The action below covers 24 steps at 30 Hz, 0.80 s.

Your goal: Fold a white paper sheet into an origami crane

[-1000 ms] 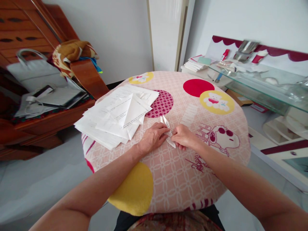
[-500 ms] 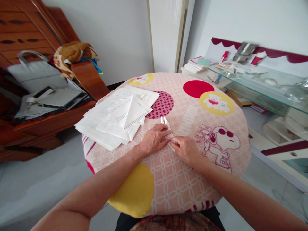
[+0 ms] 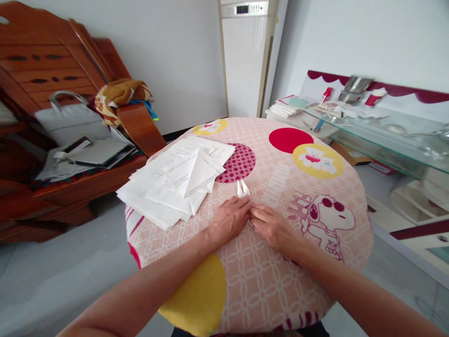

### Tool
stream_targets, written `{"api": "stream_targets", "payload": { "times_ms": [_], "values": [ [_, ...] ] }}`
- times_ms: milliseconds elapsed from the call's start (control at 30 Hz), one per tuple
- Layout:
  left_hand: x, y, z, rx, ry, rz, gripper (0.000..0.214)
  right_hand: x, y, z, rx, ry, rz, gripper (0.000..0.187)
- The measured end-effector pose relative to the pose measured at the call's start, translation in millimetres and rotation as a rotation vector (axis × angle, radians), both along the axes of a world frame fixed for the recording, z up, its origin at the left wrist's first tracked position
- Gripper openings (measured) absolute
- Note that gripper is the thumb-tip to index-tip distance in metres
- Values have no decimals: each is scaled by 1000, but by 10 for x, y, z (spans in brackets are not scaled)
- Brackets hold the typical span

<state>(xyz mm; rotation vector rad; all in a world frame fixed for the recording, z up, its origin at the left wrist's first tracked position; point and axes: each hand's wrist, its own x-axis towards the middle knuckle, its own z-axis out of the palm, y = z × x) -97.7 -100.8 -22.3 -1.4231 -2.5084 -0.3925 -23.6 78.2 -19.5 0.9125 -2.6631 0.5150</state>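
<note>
A small piece of folded white paper (image 3: 242, 189) lies on the cloth-covered round table (image 3: 242, 281); its two pointed tips stick out past my fingers, and the rest is hidden under them. My left hand (image 3: 231, 215) is closed over the paper from the left, fingers together. From the right, my right hand (image 3: 271, 224) pinches at the paper's near end, its fingertips touching those of my left hand. To the left of my hands spreads a pile of printed white sheets (image 3: 154, 201), with a creased, folded sheet (image 3: 194, 173) on top.
At the right stands a glass shelf (image 3: 386, 135) with a red-and-white cup (image 3: 374, 97), a red bottle (image 3: 326, 95) and stacked papers (image 3: 286, 106). A wooden chair (image 3: 143, 128) on the left holds a grey bag (image 3: 70, 117) and a brown cloth (image 3: 122, 98).
My view has tilted up slightly. My fingers have drawn together over the folded paper, covering its near end, which stuck out before; its two tips still show.
</note>
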Motion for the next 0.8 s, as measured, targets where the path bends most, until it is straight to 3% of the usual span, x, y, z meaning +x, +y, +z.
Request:
{"api": "stream_targets", "payload": {
  "times_ms": [133, 333, 633, 800],
  "values": [
    [-2, 11, 21, -45, -24, 18, 32, 1, 34, -71, -70, 15, 30, 33],
    [-44, 23, 61, -66, -53, 58, 42, 14, 10, 43, -104, -91, -26, 31],
    [-146, -87, 17, 7, -95, -30, 42, 107, 0, -26, 17, 24, -18, 33],
    [-157, -92, 2, 46, -131, -23, 41, 281, 8, 49, 40, 70, 43, 29]
  ]
}}
